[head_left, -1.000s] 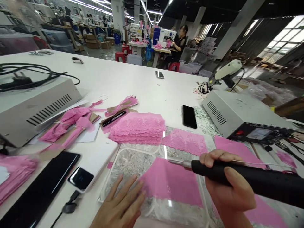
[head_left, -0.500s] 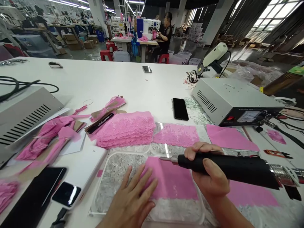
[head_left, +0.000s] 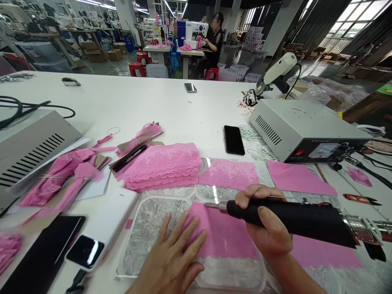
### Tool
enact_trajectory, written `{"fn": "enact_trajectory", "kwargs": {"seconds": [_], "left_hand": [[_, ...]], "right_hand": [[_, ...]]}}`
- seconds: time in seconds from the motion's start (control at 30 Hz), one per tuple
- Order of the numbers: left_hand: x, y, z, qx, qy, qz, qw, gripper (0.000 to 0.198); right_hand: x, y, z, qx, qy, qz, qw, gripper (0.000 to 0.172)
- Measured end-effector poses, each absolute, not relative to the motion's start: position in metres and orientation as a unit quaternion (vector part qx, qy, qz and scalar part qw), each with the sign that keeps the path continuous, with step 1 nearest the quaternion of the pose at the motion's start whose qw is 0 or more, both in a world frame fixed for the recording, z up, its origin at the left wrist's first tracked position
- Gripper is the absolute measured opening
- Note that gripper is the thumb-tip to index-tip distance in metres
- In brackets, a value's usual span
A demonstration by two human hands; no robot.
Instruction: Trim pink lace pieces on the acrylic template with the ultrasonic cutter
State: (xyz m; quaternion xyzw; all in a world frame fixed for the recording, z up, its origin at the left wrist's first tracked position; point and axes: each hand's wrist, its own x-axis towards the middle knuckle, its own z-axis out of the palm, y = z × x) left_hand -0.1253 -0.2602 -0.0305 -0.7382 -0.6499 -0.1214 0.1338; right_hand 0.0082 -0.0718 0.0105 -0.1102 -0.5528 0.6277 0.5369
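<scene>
My left hand [head_left: 174, 253] lies flat with spread fingers, its fingertips over the left edge of a pink fabric piece [head_left: 226, 237]. That fabric rests on a clear template [head_left: 128, 253] with a raised rounded rim. In my right hand [head_left: 269, 228] is a thick black handheld welding tool [head_left: 284, 216], held level. Its metal tip points left at the fabric's upper left part; whether it touches cannot be told. Behind lie a stack of pink lace pieces [head_left: 162, 167] and a single pink lace piece [head_left: 229, 173]. Another plain pink piece [head_left: 301, 177] sits to the right.
A grey power box [head_left: 309, 126] with a dial stands at the right, another grey vented box [head_left: 33, 143] at the left. Near them are a black phone [head_left: 234, 140], orange thread snips [head_left: 361, 199], a white box [head_left: 113, 220] and bundled pink straps [head_left: 67, 171]. A person [head_left: 212, 45] sits at a sewing machine behind.
The tool in my right hand has shifted very slightly left relative to the fabric. My left hand stays spread on the fabric edge. The view has turned a little.
</scene>
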Motion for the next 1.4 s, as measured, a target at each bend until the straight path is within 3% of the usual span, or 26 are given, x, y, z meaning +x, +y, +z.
{"fn": "enact_trajectory", "kwargs": {"seconds": [0.23, 0.5, 1.2, 1.4], "left_hand": [[-0.129, -0.258, -0.028, -0.754, -0.629, -0.113, 0.153, 0.047], [-0.130, -0.258, -0.028, -0.755, -0.627, -0.113, 0.158, 0.046], [-0.133, -0.257, -0.030, -0.749, -0.632, -0.134, 0.149, 0.043], [-0.134, -0.256, -0.026, -0.736, -0.640, -0.172, 0.140, 0.040]], "right_hand": [[0.007, -0.070, 0.011, -0.110, -0.557, 0.628, 0.532, 0.009], [0.034, -0.048, 0.018, -0.160, -0.507, 0.588, 0.609, 0.018], [0.026, -0.056, 0.014, -0.128, -0.537, 0.618, 0.560, 0.008], [0.044, -0.040, 0.019, -0.175, -0.503, 0.575, 0.621, 0.013]]}}
